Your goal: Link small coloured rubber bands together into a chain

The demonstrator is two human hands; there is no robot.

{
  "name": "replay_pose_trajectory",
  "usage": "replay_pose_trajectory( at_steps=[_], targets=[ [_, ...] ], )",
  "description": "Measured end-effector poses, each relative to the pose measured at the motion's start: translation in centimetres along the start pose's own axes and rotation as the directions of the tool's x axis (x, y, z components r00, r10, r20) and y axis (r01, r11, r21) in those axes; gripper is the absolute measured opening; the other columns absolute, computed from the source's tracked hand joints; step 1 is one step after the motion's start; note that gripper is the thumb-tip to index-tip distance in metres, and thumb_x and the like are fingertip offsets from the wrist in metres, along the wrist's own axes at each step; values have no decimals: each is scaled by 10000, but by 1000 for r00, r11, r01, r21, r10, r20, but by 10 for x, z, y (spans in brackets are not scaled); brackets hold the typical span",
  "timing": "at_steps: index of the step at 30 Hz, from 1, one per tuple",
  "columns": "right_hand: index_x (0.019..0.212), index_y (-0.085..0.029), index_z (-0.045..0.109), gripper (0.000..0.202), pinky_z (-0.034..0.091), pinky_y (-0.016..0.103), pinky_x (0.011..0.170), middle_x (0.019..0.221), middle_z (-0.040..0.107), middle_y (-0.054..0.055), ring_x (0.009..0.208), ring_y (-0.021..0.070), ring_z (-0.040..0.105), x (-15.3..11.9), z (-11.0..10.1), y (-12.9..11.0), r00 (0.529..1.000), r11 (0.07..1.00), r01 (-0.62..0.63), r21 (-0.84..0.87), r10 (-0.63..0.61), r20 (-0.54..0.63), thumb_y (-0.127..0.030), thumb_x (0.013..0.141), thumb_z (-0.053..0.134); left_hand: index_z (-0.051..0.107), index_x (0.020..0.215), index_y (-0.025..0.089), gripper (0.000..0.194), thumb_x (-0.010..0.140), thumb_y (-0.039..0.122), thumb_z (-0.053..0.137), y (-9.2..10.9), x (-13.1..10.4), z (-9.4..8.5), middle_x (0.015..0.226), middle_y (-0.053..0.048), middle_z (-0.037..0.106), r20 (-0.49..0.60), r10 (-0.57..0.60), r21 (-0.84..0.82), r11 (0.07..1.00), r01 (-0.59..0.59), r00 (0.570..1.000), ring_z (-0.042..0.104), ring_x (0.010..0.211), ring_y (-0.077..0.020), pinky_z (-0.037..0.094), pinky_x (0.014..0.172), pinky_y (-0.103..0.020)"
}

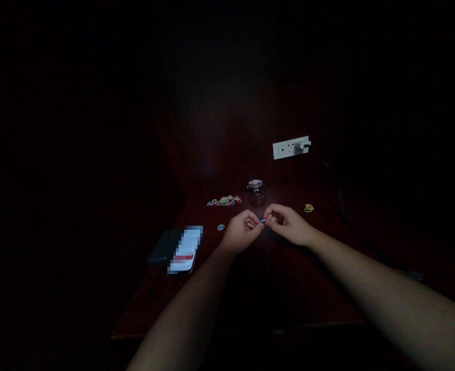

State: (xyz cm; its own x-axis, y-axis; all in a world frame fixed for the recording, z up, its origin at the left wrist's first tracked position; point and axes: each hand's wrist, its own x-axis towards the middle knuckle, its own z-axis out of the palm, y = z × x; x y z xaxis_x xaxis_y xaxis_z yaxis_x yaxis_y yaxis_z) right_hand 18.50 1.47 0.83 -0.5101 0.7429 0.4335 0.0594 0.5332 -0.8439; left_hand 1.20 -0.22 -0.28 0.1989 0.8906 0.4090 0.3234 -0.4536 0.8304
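Head view: bluish band (263, 221) between left grip (242, 231) and right grip (290, 224).

Red table (273, 288), coloured bands (224, 201), lidded jar (255, 190)

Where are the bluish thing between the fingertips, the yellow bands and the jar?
Bluish thing (263, 221): head view, its visible middle.
Yellow bands (308, 208): head view, middle of the bunch.
Jar (255, 192): head view, its side.

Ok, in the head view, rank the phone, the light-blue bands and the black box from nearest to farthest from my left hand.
From your left hand:
1. Light-blue bands, just to its left.
2. Phone, farther left.
3. Black box, on the phone's left side.
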Motion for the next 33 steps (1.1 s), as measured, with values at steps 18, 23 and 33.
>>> replay_pose_trajectory(
  at_steps=[18, 23, 33],
  targets=[
    [765, -144, 553, 109, 288, 208, 471, 584, 476, -29, 505, 75, 377, 1, -1, 3, 999, 999, 5, -43, -6, -32, -252, 752, 567, 588, 856, 112, 235, 750, 319, 624, -1, 0, 0, 745, -42, 615, 47, -20, -98, 995, 24, 999, 561, 657, -98, 426, 590, -194],
    [761, -140, 558, 96, 293, 209, 482, 583, 454, -31, 520, 78, 374, 2, -2, 5, 999, 994, 24, -106, -28, -44, -235, 749, 561, 605, 852, 109, 272, 738, 352, 643, -1, 0, 0, 755, -52, 635, 39, -7, -77, 997, 10, 999, 572, 661, -100, 440, 595, -199],
    [811, -137, 563, 123, 292, 213, 470, 597, 467, -23, 512, 82, 370, 2, -2, 3, 1000, 991, -4, -134, 0, -29, -240, 743, 563, 610, 841, 112, 255, 715, 326, 670, -4, 2, 0, 741, -53, 642, 9, -13, -11, 1000, 13, 1000, 576, 652, -99, 447, 575, -192]
  ],
)
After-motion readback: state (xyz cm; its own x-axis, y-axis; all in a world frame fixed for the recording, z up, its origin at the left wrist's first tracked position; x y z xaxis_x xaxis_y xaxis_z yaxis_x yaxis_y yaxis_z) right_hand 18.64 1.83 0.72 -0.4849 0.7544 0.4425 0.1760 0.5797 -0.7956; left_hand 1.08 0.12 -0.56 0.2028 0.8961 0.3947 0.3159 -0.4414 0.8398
